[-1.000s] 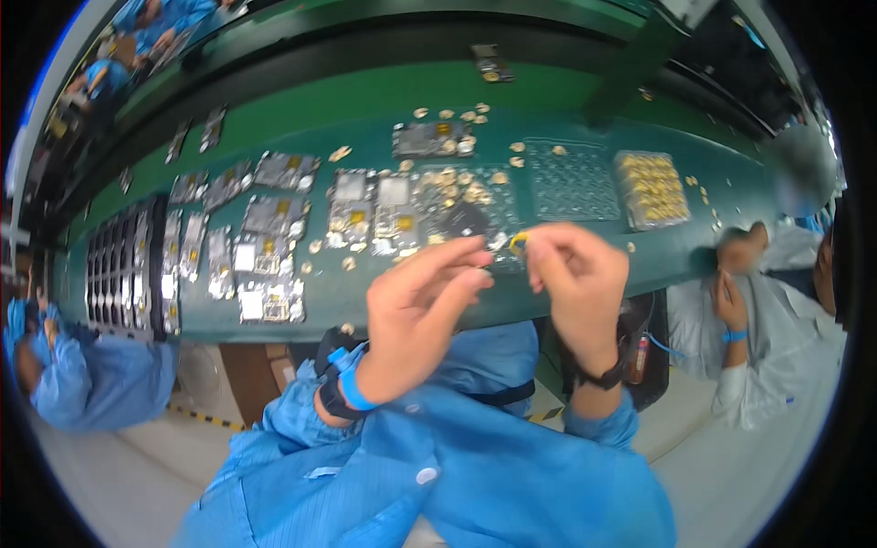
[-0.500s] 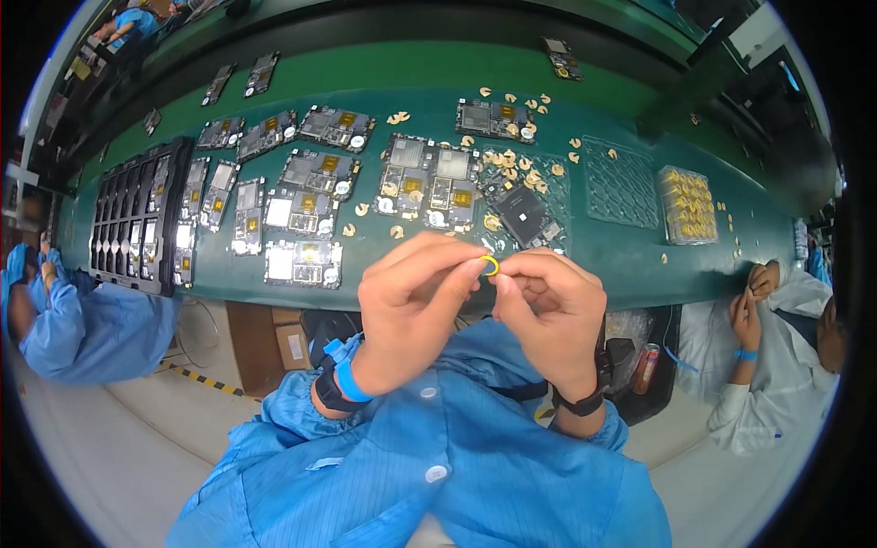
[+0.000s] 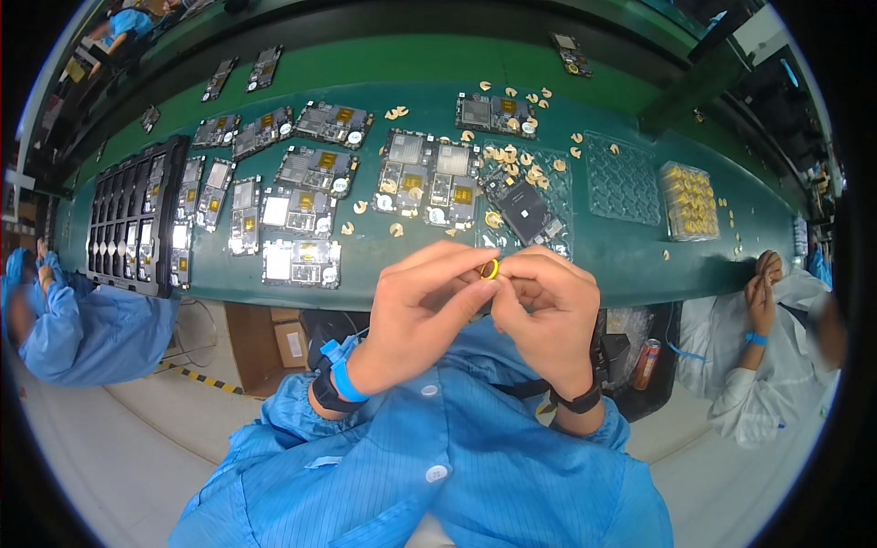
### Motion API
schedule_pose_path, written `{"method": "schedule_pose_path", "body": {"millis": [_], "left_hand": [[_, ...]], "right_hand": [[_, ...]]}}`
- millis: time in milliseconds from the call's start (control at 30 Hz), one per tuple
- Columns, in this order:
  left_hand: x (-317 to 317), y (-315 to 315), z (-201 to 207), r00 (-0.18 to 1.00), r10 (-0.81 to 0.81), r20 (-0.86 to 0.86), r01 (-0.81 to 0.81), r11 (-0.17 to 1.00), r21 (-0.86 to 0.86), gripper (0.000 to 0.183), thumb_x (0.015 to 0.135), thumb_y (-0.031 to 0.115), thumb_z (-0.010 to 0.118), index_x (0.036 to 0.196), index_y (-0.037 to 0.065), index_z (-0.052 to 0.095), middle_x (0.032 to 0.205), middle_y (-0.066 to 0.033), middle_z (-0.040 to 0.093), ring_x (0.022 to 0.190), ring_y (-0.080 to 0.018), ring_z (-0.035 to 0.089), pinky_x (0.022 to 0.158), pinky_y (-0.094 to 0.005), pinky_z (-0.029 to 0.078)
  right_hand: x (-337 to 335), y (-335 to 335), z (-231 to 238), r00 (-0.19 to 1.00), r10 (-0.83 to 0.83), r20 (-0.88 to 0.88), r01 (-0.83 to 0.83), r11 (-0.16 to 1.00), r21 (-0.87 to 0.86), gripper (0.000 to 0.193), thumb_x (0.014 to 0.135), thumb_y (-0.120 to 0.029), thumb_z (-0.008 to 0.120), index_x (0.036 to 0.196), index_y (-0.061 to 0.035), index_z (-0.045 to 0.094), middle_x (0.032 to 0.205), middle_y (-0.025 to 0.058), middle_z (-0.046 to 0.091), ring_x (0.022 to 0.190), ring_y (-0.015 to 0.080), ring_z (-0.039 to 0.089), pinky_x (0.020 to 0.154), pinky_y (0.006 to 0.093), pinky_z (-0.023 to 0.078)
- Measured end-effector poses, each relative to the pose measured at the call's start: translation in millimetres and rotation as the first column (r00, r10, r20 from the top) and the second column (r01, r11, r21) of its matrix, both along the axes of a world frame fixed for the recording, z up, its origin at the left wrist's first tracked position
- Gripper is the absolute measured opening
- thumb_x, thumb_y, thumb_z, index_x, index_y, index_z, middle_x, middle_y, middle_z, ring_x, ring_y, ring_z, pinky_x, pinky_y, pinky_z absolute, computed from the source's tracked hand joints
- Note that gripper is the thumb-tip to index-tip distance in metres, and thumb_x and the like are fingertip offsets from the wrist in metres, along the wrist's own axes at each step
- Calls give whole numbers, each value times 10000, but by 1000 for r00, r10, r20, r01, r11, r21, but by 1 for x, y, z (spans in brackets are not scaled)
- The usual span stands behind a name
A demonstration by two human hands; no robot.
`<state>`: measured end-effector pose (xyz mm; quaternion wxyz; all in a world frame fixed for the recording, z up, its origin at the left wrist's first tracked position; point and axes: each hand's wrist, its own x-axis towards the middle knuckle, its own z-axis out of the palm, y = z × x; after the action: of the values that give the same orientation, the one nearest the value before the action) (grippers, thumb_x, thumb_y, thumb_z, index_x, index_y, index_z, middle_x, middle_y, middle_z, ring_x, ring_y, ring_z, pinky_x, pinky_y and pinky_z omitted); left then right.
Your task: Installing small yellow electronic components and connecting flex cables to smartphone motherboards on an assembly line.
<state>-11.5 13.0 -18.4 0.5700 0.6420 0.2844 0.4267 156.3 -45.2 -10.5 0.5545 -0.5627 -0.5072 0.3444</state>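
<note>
Just over the table's near edge, my left hand [image 3: 429,306] and my right hand [image 3: 548,306] meet fingertip to fingertip. Between them is a small yellow-rimmed coin cell [image 3: 491,269], tilted nearly on edge. My left thumb and fingers pinch it from one side, while the right fingertips close at its other edge. Beyond the hands, a dark square module [image 3: 523,213] lies on a clear plastic tray [image 3: 563,239]. Pale C-shaped pieces [image 3: 512,157] are scattered around it. Circuit boards [image 3: 427,183] lie close by on the left.
More circuit boards [image 3: 301,210] cover the left of the green table, beside a black slotted tray [image 3: 137,215]. Rightward are an empty clear tray [image 3: 623,183] and a clear box of yellow round cells [image 3: 690,203]. People sit on both sides; a green strip with boards runs behind.
The coin cell has turned between my fingers and shows more of its rim. My left hand has shifted slightly right. The person on the right has moved their hands.
</note>
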Motion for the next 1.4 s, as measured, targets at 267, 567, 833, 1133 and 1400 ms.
{"method": "schedule_pose_path", "body": {"millis": [267, 567, 833, 1133, 1400], "left_hand": [[-7, 15, -16, 915, -205, 347, 362, 799, -481, 241, 1048, -3, 627, 1273, -65, 691, 1058, -117, 726, 888, -161, 698, 755, -309, 590], [-11, 19, -24, 844, -224, 487, 491, 688, -534, 279, 1016, -52, 641, 1293, -78, 668, 1041, -118, 709, 898, -167, 701, 751, -314, 595], [1, 19, -18, 896, -334, 293, 419, 855, -306, 349, 936, -137, 698, 1275, -54, 717, 1117, -105, 654, 936, -175, 695, 786, -307, 622], [-4, 29, 4, 960, -35, -276, 148, 904, 400, 471, 817, -78, 778, 1275, 18, 718, 1014, -128, 710, 874, -222, 729, 742, -348, 583], [-13, 42, 28, 932, 117, -343, 217, 577, 787, 481, 766, -36, 757, 1241, -16, 681, 903, -122, 709, 762, -294, 706, 649, -398, 573]], "right_hand": [[2, 2, 3, 981, -1, 196, -26, 990, 135, 142, 832, 60, 750, 952, -16, 744, 833, 68, 697, 660, 129, 688, 592, 271, 523], [11, 0, -1, 954, -26, 299, -25, 986, 164, 161, 784, 83, 732, 907, -17, 704, 785, 64, 650, 572, 123, 645, 517, 270, 475], [17, -14, -5, 877, -191, 441, 70, 958, 277, 185, 751, 91, 727, 894, -26, 708, 838, 69, 674, 571, 133, 630, 528, 263, 477], [101, -34, -20, 606, -260, 752, 576, 795, -190, 211, 957, -110, 768, 835, 37, 678, 659, 100, 674, 562, 142, 589, 570, 311, 464], [25, 7, 10, 975, 138, -175, -173, 963, -207, 108, 967, -32, 764, 1058, 10, 724, 936, -12, 713, 757, 12, 623, 629, 190, 462]]}}
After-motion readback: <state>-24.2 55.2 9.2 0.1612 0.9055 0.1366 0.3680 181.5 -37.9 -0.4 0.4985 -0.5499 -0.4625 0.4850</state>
